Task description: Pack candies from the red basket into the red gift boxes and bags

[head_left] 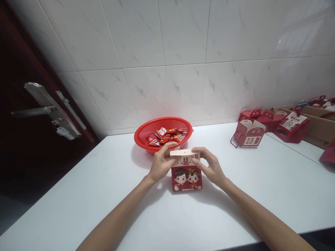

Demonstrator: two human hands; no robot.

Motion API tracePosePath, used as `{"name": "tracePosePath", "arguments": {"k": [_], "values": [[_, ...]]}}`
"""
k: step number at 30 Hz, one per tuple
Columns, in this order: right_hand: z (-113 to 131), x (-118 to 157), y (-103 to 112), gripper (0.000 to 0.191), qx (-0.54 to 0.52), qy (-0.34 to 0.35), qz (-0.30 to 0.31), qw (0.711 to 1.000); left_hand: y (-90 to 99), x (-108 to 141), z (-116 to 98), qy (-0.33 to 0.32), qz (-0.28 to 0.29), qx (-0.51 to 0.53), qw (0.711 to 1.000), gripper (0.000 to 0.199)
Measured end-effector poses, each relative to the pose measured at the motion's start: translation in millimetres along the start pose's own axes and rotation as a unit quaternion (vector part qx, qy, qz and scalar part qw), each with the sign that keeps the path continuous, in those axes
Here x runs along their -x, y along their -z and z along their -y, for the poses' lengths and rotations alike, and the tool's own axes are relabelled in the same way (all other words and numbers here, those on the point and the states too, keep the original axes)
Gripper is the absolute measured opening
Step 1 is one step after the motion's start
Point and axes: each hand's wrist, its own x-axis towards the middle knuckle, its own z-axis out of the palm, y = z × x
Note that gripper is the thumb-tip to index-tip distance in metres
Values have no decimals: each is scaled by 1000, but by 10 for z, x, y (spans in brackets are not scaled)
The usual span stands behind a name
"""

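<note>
A small red and cream paper box [187, 178] with two cartoon figures stands upright on the white table, its cream top flap folded toward me. My left hand [161, 163] pinches the box's upper left edge between thumb and fingers. At the upper right edge, my right hand [210, 165] grips the box the same way, thumb on the front and fingers at the top. Just behind the box and my left hand sits a red plastic basket [142, 134] holding several red wrapped packets [165, 138].
On the right of the white table [104, 202] stands an open red box [250, 134] with a cord. Behind it are more red boxes [291, 127] and a cardboard carton [318, 127]. A tiled wall runs along the back; a dark door [26, 146] is at left.
</note>
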Motion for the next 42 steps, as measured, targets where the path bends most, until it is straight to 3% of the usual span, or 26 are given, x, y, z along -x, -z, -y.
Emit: {"name": "tracePosePath", "arguments": {"k": [5, 10, 14, 20, 23, 26, 30, 34, 42], "values": [[5, -6, -36, 19, -33, -26, -24, 999, 30, 17, -3, -31, 30, -44, 998, 33], [-32, 44, -105, 16, -12, -36, -20, 999, 102, 9, 7, -65, 26, -110, 991, 22], [-48, 58, -117, 13, -7, -37, -15, 999, 137, 31, 33, -63, 48, -103, 992, 25], [-40, 61, -126, 11, 18, -13, -13, 1000, 66, 49, 53, 23, -19, 10, 1000, 49], [-59, 81, -157, 10, 4, -26, -43, 999, 48, 43, 55, 45, -26, 27, 998, 49], [-76, 92, -178, 26, -65, -93, -79, 990, 48, 51, 47, 40, -28, 25, 999, 46], [-25, 70, -185, 35, -147, -166, -42, 974, 50, 68, 39, 23, -27, 36, 999, 40], [48, 53, -241, 34, -118, -163, -25, 979, 18, 91, 65, 19, -29, 48, 998, 38], [68, 101, -399, 39, -79, -172, -91, 978, -235, 210, 103, 23, -94, 55, 994, 38]]}}
